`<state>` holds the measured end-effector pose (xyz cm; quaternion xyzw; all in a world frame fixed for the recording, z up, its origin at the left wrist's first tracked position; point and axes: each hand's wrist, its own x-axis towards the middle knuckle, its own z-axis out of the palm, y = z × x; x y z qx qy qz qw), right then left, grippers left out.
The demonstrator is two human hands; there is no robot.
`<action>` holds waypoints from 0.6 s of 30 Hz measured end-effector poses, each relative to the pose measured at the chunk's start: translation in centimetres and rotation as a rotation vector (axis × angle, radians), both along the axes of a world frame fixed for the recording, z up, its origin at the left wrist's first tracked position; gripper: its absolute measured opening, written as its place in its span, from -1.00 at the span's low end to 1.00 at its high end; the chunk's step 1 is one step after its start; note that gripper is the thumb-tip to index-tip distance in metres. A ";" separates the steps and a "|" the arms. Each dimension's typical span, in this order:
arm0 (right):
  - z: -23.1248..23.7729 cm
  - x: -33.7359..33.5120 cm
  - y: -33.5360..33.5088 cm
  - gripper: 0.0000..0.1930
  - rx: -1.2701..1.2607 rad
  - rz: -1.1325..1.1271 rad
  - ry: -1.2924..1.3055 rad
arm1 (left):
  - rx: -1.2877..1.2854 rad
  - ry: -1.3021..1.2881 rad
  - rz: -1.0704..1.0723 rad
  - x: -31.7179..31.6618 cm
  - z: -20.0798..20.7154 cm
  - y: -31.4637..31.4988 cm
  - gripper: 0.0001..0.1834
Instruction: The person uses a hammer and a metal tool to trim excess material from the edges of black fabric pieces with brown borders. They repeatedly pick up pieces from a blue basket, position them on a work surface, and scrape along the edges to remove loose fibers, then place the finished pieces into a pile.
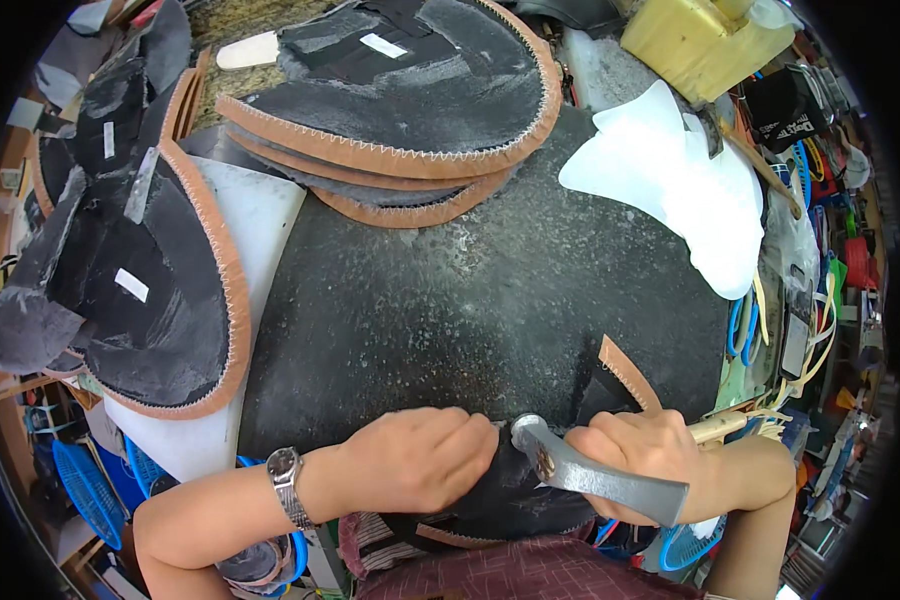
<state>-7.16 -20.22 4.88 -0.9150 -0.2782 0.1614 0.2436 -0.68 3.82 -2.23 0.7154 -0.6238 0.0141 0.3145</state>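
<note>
Head view is showing the left hand (415, 462) curling in a loose fist and pressing down on a dark leather piece (530, 490) at the near edge of the black work slab (450, 310). Just beside it, the right hand (638, 458) is gripping a metal hammer (600, 475), its head touching the piece. Stacks of tan-edged dark pieces (410, 100) are lying well apart, farther back.

A stack of stitched pieces (400, 110) lies at the far side of the tabletop (450, 300), and another stack (140, 270) lies at its left. Foam sheets (680, 190) lie at the far right. At the near edge, the left hand (420, 460) rests on a workpiece (510, 490), with the hammer (600, 475) just right of it in the right hand (640, 455).
</note>
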 end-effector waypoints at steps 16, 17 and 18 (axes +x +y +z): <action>0.2 2.2 1.3 -0.77 -0.048 0.056 0.015 | 0.087 0.081 0.214 -1.8 0.4 0.4 -0.66; 0.1 2.0 1.4 -0.77 -0.052 0.047 -0.003 | 0.102 0.177 0.290 -1.9 0.5 0.5 -0.65; -0.1 1.9 1.3 -0.78 -0.034 0.048 -0.024 | 0.122 0.270 0.367 -2.0 0.6 0.6 -0.64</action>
